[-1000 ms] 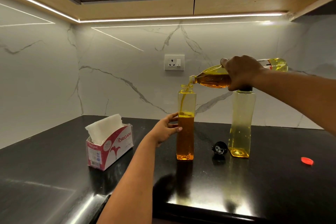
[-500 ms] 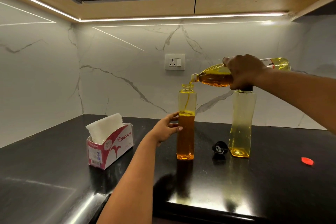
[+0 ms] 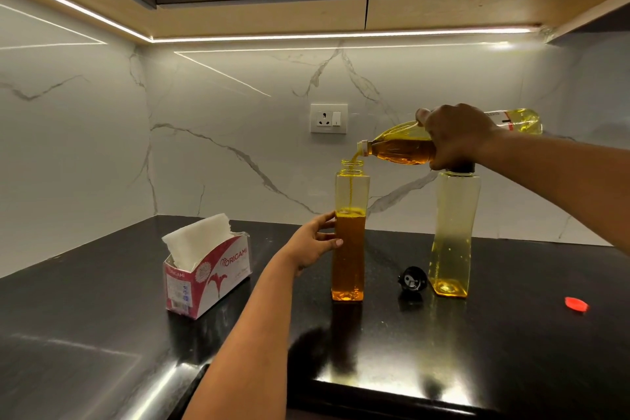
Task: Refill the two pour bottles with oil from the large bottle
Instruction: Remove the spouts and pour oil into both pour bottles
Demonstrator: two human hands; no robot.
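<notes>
Right hand (image 3: 455, 136) clamps large bottle (image 3: 402, 148), long axis near-horizontal, mouth just above the open pour bottle (image 3: 349, 242) neck. Left hand (image 3: 315, 244) fingers wrap its side, steadying. Second pour bottle (image 3: 453, 232) stands capped, right.

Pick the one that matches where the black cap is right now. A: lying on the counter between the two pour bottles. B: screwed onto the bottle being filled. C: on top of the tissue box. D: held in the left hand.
A: the black cap lies on the counter, between the bottle being filled and the second pour bottle.
</notes>
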